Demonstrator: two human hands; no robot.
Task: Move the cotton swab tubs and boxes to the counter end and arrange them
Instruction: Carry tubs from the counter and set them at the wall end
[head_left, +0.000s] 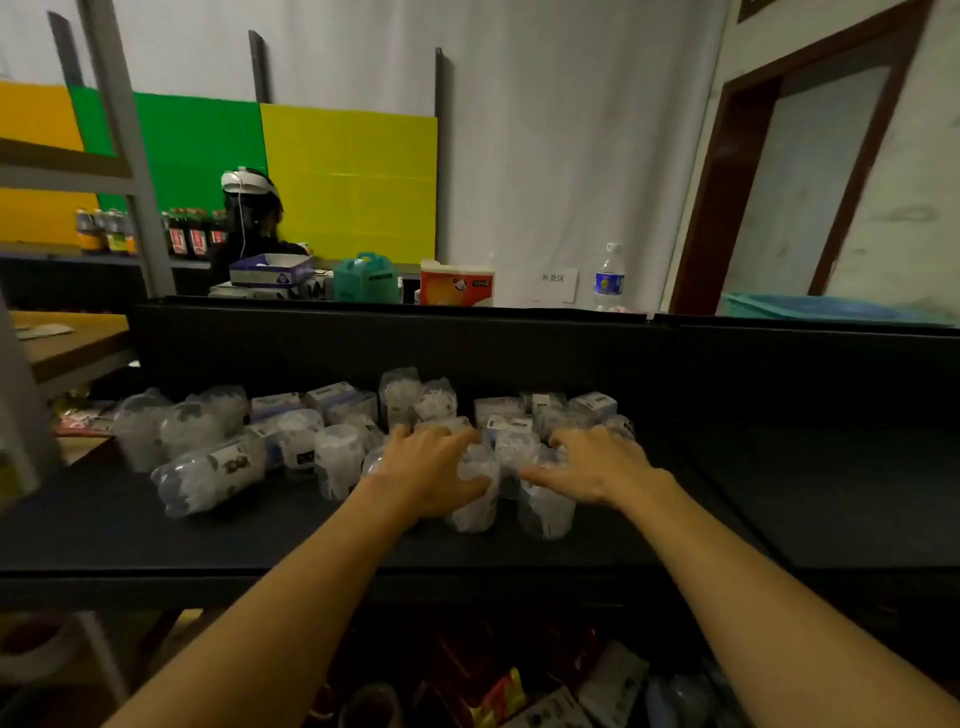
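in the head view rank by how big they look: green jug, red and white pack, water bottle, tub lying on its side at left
1. tub lying on its side, nearest, so unsure
2. red and white pack and green jug, alike
3. water bottle

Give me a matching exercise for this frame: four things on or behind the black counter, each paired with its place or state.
Things:
1. clear plastic cotton swab tub lying on its side
2. left hand
3. clear water bottle with blue label
4. teal plastic jug

Places or states:
A. behind the counter wall, far right
B. left end of the black counter
C. behind the counter wall, middle
D. curled round an upright tub

Pairs: 1-B, 2-D, 3-A, 4-C
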